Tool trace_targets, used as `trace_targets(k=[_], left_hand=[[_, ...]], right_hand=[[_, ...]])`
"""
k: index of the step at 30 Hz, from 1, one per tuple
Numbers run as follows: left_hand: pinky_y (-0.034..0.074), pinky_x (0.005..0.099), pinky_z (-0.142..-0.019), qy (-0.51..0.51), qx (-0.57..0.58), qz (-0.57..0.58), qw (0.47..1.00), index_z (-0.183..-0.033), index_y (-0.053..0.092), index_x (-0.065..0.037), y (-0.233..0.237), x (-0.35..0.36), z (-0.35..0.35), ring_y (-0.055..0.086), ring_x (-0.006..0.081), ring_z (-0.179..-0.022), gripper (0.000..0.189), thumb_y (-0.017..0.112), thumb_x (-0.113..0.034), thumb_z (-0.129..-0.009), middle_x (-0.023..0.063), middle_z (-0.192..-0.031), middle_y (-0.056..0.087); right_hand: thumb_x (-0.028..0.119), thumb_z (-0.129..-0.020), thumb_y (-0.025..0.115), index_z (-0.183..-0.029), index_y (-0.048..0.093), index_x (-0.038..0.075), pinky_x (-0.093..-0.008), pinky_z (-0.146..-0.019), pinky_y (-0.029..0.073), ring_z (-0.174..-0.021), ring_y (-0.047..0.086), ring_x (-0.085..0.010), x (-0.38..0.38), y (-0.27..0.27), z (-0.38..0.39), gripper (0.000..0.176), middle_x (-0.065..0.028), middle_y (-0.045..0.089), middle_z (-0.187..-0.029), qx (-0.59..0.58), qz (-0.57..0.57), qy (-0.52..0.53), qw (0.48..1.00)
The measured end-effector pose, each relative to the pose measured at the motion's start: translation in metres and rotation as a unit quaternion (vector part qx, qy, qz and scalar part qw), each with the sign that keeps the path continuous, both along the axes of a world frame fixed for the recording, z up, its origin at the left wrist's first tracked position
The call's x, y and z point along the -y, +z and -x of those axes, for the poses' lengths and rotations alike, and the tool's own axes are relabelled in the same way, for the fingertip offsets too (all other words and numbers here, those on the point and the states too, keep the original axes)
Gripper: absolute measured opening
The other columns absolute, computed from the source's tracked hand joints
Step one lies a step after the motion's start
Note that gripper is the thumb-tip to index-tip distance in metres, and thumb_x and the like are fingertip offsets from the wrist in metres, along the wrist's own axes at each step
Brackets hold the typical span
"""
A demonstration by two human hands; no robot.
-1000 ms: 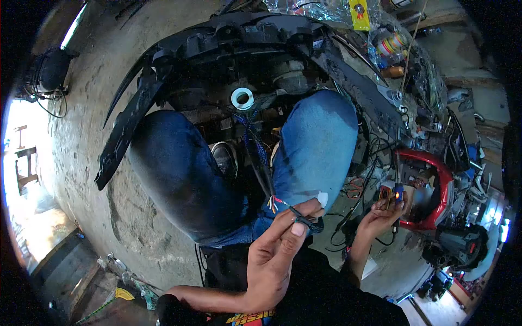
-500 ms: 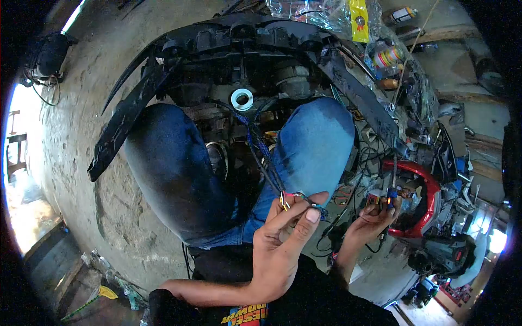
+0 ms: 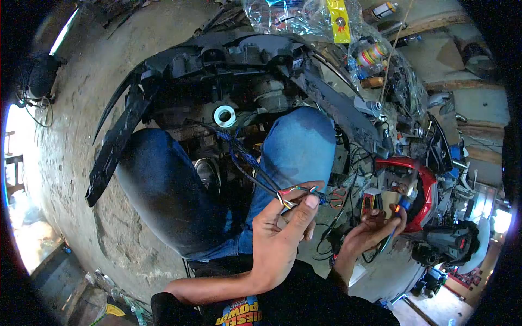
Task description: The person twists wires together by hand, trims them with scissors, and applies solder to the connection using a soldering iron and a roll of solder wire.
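My left hand (image 3: 278, 236) pinches a bundle of thin stripped wires (image 3: 299, 190) between thumb and fingers, above my right thigh. Red, white, yellow and green strands show at the fingertips. The wires come out of a dark braided wiring harness (image 3: 243, 154) that runs up between my knees. Off to the right, my right hand (image 3: 375, 228) is closed on what looks like a soldering iron (image 3: 403, 205), with a blue handle and an orange glow. Its shaft is blurred against the red part behind.
A large black plastic fairing (image 3: 239, 51) arches around my knees, with a white ring (image 3: 224, 116) inside it. To the right are a red curved panel (image 3: 430, 193), loose cables and a yellow-red box (image 3: 370, 204). A clear plastic bag (image 3: 283, 16) and bottles (image 3: 372, 54) lie at the top.
My right hand has tilted the soldering iron, and its blue handle has shifted slightly right and down. My left hand keeps its pinch on the wires. The view has shifted a little.
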State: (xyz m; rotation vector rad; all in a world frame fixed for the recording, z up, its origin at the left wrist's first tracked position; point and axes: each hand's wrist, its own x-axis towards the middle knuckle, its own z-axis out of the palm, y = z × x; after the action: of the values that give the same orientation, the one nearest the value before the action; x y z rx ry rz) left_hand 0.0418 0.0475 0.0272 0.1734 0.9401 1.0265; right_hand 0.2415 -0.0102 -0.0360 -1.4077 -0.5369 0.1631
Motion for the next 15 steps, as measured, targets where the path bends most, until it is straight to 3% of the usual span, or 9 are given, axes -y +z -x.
trace_targets(k=[2,5,8,10,13,15], left_hand=[[0.041,0.0252,-0.053,-0.013,-0.007,0.003,1.0,-0.115,0.065,0.001,-0.001,-0.002,0.0,0.051,0.0099,-0.06,0.025,0.064,-0.017,-0.098,0.0085,-0.101,0.065],[0.041,0.0249,-0.052,-0.015,-0.006,-0.01,1.0,-0.116,0.065,0.002,0.003,-0.004,0.0,0.052,0.0101,-0.058,0.026,0.063,-0.018,-0.099,0.0092,-0.096,0.065],[0.041,0.0246,-0.05,-0.001,0.001,-0.025,1.0,-0.117,0.064,0.002,0.009,-0.007,0.0,0.052,0.01,-0.057,0.027,0.063,-0.018,-0.099,0.0098,-0.093,0.065],[0.04,0.0242,-0.049,0.001,0.012,-0.034,0.999,-0.118,0.064,0.002,0.01,-0.008,-0.001,0.052,0.0095,-0.057,0.028,0.063,-0.018,-0.099,0.0097,-0.092,0.065],[0.04,0.0232,-0.048,-0.005,0.037,-0.042,0.998,-0.121,0.063,0.002,0.006,-0.008,0.0,0.052,0.0081,-0.058,0.03,0.062,-0.018,-0.099,0.0092,-0.092,0.067],[0.039,0.0224,-0.048,-0.01,0.058,-0.04,0.997,-0.123,0.062,0.002,0.007,-0.008,-0.002,0.051,0.0072,-0.058,0.031,0.062,-0.018,-0.1,0.0088,-0.091,0.067]], right_hand=[[0.037,-0.103,0.051,-0.137,0.043,0.015,-0.0235,-0.061,0.045,-0.083,0.058,-0.0144,-0.003,0.012,0.011,0.041,-0.0052,0.061,-0.114,0.059,-0.015,-0.003,0.998],[0.037,-0.1,0.053,-0.132,0.043,0.014,-0.0254,-0.057,0.05,-0.076,0.06,-0.0196,-0.024,0.036,0.05,0.04,-0.011,0.058,-0.119,0.123,-0.038,-0.041,0.991],[0.029,-0.097,0.055,-0.141,0.034,0.017,-0.0339,-0.068,0.054,-0.09,0.063,-0.0274,-0.013,0.033,0.05,0.049,-0.0152,0.052,-0.128,0.136,-0.001,0.105,0.985],[0.01,-0.091,0.062,-0.142,0.033,0.025,-0.0456,-0.086,0.054,-0.109,0.061,-0.034,-0.01,0.038,0.07,0.061,-0.0145,0.046,-0.133,0.147,0.015,0.147,0.978],[-0.001,-0.085,0.065,-0.141,0.033,0.03,-0.0507,-0.096,0.049,-0.115,0.058,-0.035,-0.011,0.028,0.061,0.071,-0.0131,0.044,-0.135,0.174,0.036,0.268,0.947],[0.004,-0.087,0.065,-0.142,0.031,0.026,-0.048,-0.097,0.049,-0.114,0.059,-0.0339,-0.014,0.018,0.06,0.068,-0.0156,0.047,-0.132,0.167,0.029,0.298,0.939]])
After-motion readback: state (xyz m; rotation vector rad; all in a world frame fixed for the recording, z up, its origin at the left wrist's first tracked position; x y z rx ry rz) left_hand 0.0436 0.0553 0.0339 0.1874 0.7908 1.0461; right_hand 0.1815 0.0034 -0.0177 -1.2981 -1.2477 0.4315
